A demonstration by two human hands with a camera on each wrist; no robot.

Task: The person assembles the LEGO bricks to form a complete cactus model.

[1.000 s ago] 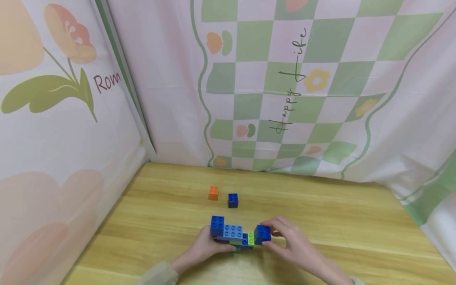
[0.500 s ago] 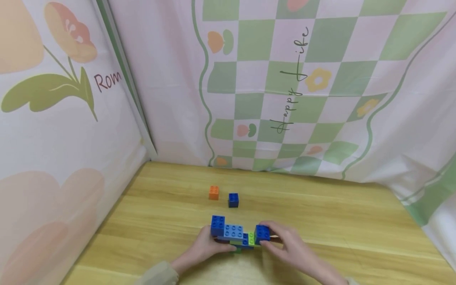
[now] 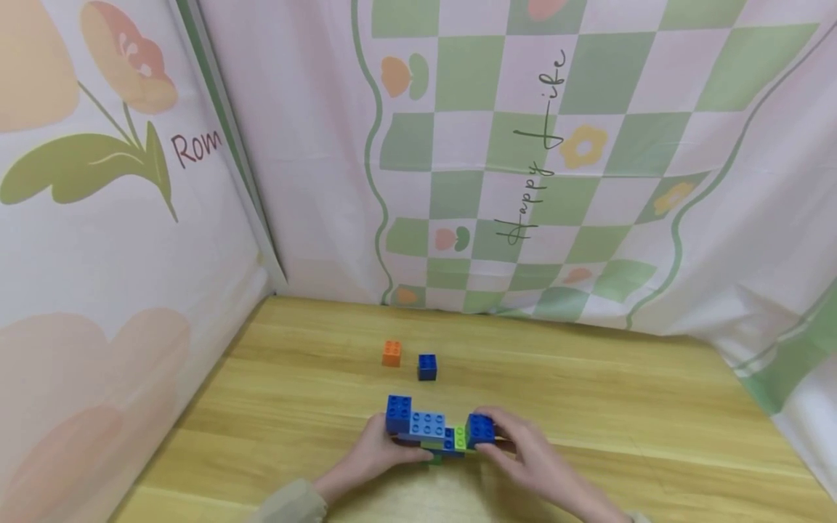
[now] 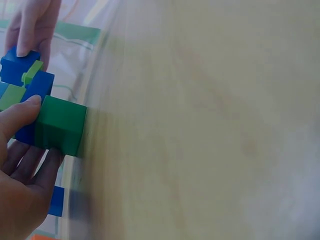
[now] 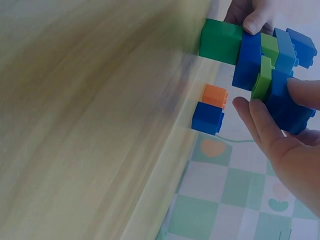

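A stepped build of toy building bricks is held between both hands at the front of the table. My left hand (image 3: 375, 452) grips its left side, thumb in front and fingers behind. At the build's bottom is a green brick (image 5: 220, 42), close over the tabletop. Stacked above it are a dark blue brick (image 5: 247, 60), lime pieces and a light blue brick (image 3: 428, 423), with a dark blue brick (image 3: 399, 413) topping the left end. My right hand (image 3: 536, 457) pinches another dark blue brick (image 3: 481, 429) at the right end, sitting on a thin lime piece (image 5: 262, 80).
Beyond the build, an orange brick (image 3: 391, 354) and a dark blue brick (image 3: 427, 367) stand apart on the wooden table (image 3: 588, 385). A patterned cloth (image 3: 458, 145) hangs behind the table's far edge, and another printed cloth (image 3: 131, 254) lines the left side.
My right hand has shifted slightly left, its thumb further over the front of the dark blue brick. The left hand and loose bricks stay put.
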